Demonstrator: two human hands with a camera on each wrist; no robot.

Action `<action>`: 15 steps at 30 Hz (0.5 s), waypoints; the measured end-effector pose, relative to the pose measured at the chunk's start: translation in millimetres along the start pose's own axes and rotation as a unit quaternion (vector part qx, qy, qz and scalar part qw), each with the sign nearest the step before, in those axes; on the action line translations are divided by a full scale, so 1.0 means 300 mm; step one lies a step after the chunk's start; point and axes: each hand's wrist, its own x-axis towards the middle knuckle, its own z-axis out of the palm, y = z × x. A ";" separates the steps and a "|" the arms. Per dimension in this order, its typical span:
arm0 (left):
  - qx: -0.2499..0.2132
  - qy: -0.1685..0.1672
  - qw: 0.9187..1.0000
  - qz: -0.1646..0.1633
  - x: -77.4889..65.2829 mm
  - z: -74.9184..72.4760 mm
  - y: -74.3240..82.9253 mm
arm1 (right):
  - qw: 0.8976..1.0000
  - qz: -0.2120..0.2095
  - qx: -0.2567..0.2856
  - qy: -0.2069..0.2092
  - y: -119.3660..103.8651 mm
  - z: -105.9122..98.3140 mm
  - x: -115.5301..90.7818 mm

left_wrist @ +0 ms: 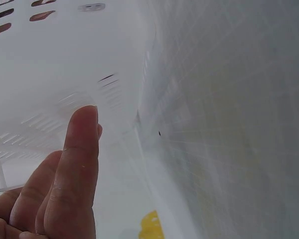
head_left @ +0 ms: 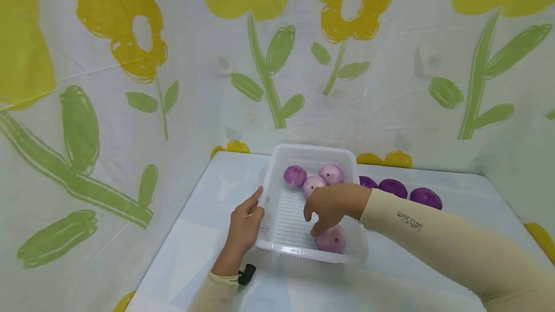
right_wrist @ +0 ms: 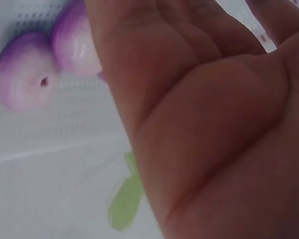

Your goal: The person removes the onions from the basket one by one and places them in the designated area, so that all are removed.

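My left hand (head_left: 244, 227) grips the left side of a white perforated plastic basket (head_left: 288, 249), thumb at the rim. In the left wrist view its fingers (left_wrist: 74, 184) lie along the basket's outer wall. The basket tilts toward me. Inside, a purple onion (head_left: 295, 176) and two paler onions (head_left: 331, 174) (head_left: 313, 185) sit near the far end; another pale onion (head_left: 331, 240) lies in the front right corner. Over the basket hangs my right hand (head_left: 331, 204), fingers loosely bent and apart, fingertips right by the front onion. Its palm fills much of the right wrist view.
Three dark purple onions (head_left: 392, 188) line up on the white table (head_left: 195, 225) right of the basket, partly behind the right forearm. A flower-printed sheet (head_left: 191, 61) hangs close around the table's back and left side.
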 end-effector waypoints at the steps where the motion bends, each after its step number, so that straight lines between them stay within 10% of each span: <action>1: -0.002 -0.001 1.000 0.000 0.000 0.001 0.001 | 1.000 0.008 -0.004 -0.005 -0.009 0.008 0.007; 15: 0.004 0.000 1.000 0.000 0.001 -0.004 0.006 | 0.996 0.087 0.001 -0.037 -0.056 0.055 0.009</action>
